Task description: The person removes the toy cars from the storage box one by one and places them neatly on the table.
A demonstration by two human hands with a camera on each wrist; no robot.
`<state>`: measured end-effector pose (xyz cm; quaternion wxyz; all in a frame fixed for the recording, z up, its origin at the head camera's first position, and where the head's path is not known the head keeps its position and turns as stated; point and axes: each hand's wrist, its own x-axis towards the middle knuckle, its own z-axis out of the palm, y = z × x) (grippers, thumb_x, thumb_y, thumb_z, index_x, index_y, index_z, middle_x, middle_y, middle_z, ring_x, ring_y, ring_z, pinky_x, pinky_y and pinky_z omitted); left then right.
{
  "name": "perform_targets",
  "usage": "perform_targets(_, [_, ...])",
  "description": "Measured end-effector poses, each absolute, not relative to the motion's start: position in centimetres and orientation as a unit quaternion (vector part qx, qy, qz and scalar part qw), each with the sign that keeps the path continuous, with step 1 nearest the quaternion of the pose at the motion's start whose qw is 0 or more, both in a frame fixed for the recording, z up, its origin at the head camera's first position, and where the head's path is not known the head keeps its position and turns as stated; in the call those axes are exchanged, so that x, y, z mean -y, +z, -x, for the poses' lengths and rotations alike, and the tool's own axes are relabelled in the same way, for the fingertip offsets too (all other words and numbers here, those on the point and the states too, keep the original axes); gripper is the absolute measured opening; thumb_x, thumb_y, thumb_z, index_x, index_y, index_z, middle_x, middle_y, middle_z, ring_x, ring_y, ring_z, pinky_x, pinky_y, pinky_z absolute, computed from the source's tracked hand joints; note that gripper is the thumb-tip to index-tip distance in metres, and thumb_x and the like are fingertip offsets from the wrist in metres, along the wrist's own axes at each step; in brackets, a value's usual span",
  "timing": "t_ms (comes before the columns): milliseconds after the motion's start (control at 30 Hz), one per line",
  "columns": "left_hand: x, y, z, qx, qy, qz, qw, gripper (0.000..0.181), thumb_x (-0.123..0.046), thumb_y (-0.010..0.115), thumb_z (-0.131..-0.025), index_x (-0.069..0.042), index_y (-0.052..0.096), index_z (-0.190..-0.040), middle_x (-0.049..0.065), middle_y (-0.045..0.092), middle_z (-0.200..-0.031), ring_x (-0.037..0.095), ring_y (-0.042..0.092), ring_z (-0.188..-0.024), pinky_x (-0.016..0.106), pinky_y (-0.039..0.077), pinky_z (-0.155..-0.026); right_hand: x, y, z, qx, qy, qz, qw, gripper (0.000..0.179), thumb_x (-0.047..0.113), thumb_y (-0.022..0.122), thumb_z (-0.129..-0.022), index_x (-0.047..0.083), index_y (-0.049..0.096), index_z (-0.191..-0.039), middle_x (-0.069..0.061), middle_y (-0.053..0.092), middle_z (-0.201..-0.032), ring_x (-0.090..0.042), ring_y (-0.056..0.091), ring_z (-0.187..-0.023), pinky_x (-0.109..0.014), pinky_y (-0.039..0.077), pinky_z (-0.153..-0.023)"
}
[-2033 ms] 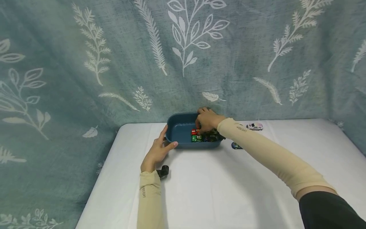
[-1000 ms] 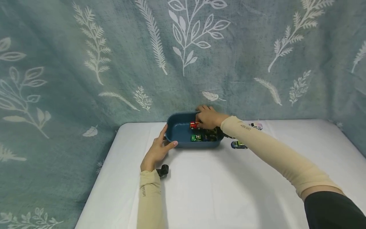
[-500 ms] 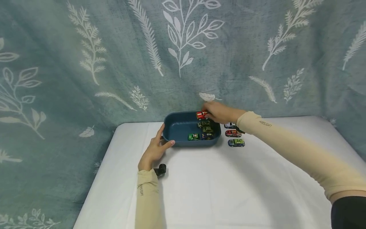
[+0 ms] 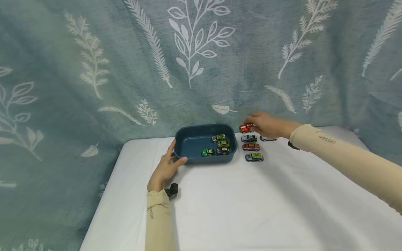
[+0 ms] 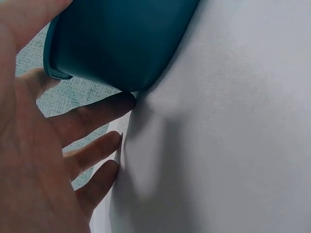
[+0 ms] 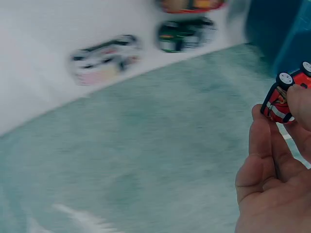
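the head view sets the red car just right of the blue bin, beyond a row of three cars; the right hand pinches it. the right wrist view adds the red car's wheels, turned to the camera, and, blurred, the whole white car, which the head view leaves partly behind that hand. the left hand, fingers spread and fairly straight, touches the bin's left end; the left wrist view alone shows one fingertip meeting its base. only the head view shows four small cars inside the bin.
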<state>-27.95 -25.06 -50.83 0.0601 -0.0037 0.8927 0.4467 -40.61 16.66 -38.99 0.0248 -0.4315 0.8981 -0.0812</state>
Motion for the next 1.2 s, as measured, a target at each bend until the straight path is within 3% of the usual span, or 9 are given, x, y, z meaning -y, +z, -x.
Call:
perform_targets(200, [24.7, -50.9, 27.9, -0.893, 0.445, 0.004, 0.064, 0.096, -0.058, 0.065, -0.101, -0.042, 0.002, -0.171, 0.027, 0.036, -0.167, 0.047, 0.028, -0.158, 0.072, 0.027, -0.123, -21.1, -40.8, 39.9, -0.917, -0.049, 0.395, 0.028, 0.026, 0.004, 0.07, -0.101, 0.004, 0.069, -0.127, -0.011, 0.072, -0.111, -0.035, 0.066, -0.106, -0.054, 0.056, -0.09])
perform_targets(500, [25.1, -50.8, 27.9, -0.893, 0.445, -0.006, 0.065, 0.097, -0.058, 0.065, -0.102, -0.038, 0.002, -0.172, 0.029, 0.035, -0.166, 0.048, 0.029, -0.157, 0.072, 0.026, -0.123, -24.2, -43.4, 39.3, -0.931, -0.036, 0.363, 0.019, 0.029, 0.002, 0.073, -0.097, 0.004, 0.071, -0.126, -0.011, 0.069, -0.106, -0.036, 0.064, -0.104, -0.056, 0.055, -0.091])
perform_targets(1000, [24.8, -51.0, 27.9, -0.889, 0.452, -0.006, 0.067, 0.096, -0.058, 0.065, -0.102, -0.039, 0.002, -0.172, 0.029, 0.034, -0.167, 0.048, 0.029, -0.158, 0.072, 0.025, -0.124, -26.2, -47.0, 39.1, -0.934, -0.043, 0.354, -0.028, 0.029, 0.001, 0.078, -0.093, 0.002, 0.074, -0.121, -0.012, 0.068, -0.099, -0.031, 0.061, -0.094, -0.052, 0.054, -0.081])
perform_targets(1200, [24.7, -50.9, 27.8, -0.889, 0.453, -0.006, 0.064, 0.096, -0.056, 0.066, -0.102, -0.04, 0.002, -0.172, 0.028, 0.033, -0.168, 0.048, 0.029, -0.158, 0.072, 0.026, -0.123, -26.2, -47.8, 39.1, -0.935, -0.048, 0.351, -0.024, 0.03, 0.003, 0.078, -0.094, 0.001, 0.074, -0.123, -0.013, 0.068, -0.1, -0.033, 0.062, -0.096, -0.054, 0.054, -0.085])
